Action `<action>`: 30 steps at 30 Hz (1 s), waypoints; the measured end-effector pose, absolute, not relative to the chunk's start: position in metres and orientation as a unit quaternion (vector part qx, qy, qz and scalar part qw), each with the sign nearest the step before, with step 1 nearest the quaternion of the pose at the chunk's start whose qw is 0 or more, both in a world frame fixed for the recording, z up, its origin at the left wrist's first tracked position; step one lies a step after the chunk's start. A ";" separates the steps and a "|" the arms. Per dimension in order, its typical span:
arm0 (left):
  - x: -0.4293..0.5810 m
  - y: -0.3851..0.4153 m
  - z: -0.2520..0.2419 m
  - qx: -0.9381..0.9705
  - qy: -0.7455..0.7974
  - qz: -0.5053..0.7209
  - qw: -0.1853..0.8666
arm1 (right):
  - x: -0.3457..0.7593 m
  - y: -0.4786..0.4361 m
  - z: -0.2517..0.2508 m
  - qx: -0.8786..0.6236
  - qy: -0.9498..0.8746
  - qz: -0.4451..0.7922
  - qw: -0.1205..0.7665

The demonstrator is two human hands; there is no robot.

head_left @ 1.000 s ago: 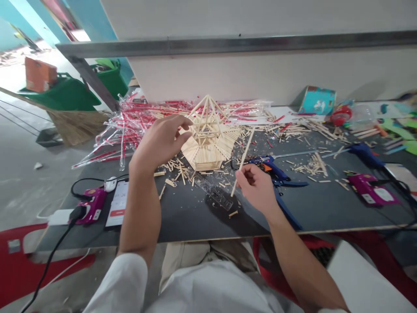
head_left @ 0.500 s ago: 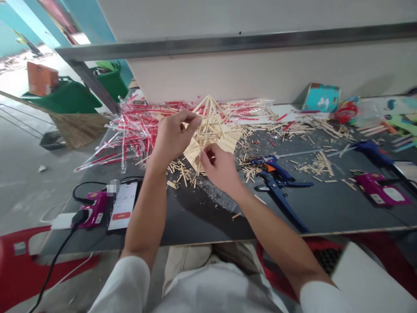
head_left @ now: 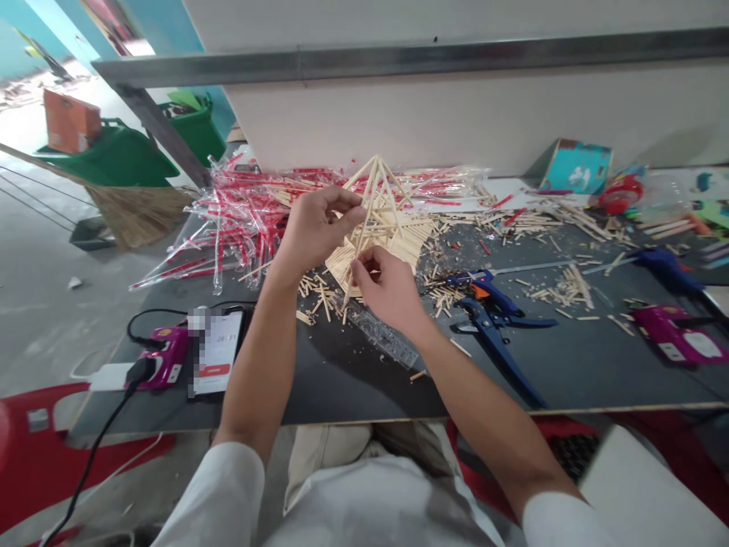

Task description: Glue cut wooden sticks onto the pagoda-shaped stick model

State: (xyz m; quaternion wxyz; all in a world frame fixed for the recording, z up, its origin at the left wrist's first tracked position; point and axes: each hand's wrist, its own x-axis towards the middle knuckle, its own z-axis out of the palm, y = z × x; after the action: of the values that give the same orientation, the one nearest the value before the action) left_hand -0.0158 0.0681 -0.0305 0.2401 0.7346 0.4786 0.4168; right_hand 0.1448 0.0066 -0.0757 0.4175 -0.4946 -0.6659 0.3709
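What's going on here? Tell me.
A person is working on a wooden-stick model. The right hand pinches a stick slanting up at its front; the left hand is beside the model's upper part, what it touches unclear. A glue gun and blue cutter lie to the right.

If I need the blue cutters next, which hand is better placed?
Your right hand, probably: it is nearer the cutters, which lie to its right; your left hand is farther, beside the stick model. However, the right seems to pinch a thin stick, so may need freeing.
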 end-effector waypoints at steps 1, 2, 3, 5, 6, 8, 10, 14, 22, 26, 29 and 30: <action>-0.016 0.068 -0.030 0.733 0.479 0.417 0.246 | 0.145 0.007 -0.076 -0.494 -0.665 0.372 0.419; -0.016 0.068 -0.030 0.731 0.479 0.418 0.250 | 0.144 0.008 -0.076 -0.491 -0.664 0.373 0.423; -0.016 0.069 -0.030 0.729 0.479 0.419 0.252 | 0.144 0.009 -0.077 -0.489 -0.662 0.373 0.428; -0.015 0.070 -0.030 0.729 0.478 0.420 0.251 | 0.143 0.010 -0.078 -0.484 -0.660 0.373 0.438; -0.015 0.070 -0.031 0.732 0.475 0.420 0.249 | 0.143 0.011 -0.078 -0.483 -0.660 0.372 0.439; -0.015 0.072 -0.032 0.736 0.468 0.422 0.246 | 0.143 0.013 -0.079 -0.484 -0.663 0.369 0.437; -0.015 0.074 -0.034 0.733 0.457 0.438 0.248 | 0.144 0.014 -0.081 -0.484 -0.665 0.366 0.436; -0.017 0.078 -0.037 0.718 0.425 0.484 0.265 | 0.144 0.014 -0.083 -0.479 -0.658 0.368 0.450; -0.022 0.077 -0.034 0.728 0.402 0.483 0.274 | 0.151 0.003 -0.076 -0.465 -0.649 0.387 0.462; -0.026 0.072 -0.028 0.739 0.407 0.484 0.233 | 0.165 0.009 -0.054 -0.449 -0.642 0.380 0.492; -0.031 0.067 -0.020 0.753 0.413 0.469 0.205 | 0.175 0.024 -0.035 -0.436 -0.648 0.370 0.504; -0.032 0.064 -0.018 0.760 0.417 0.457 0.198 | 0.178 0.028 -0.030 -0.429 -0.651 0.367 0.507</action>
State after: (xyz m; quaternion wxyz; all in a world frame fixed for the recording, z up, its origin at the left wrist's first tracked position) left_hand -0.0321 0.0644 -0.0180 0.1979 0.7602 0.4174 0.4568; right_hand 0.1780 0.0285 -0.0296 0.5071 -0.4292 -0.6510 0.3672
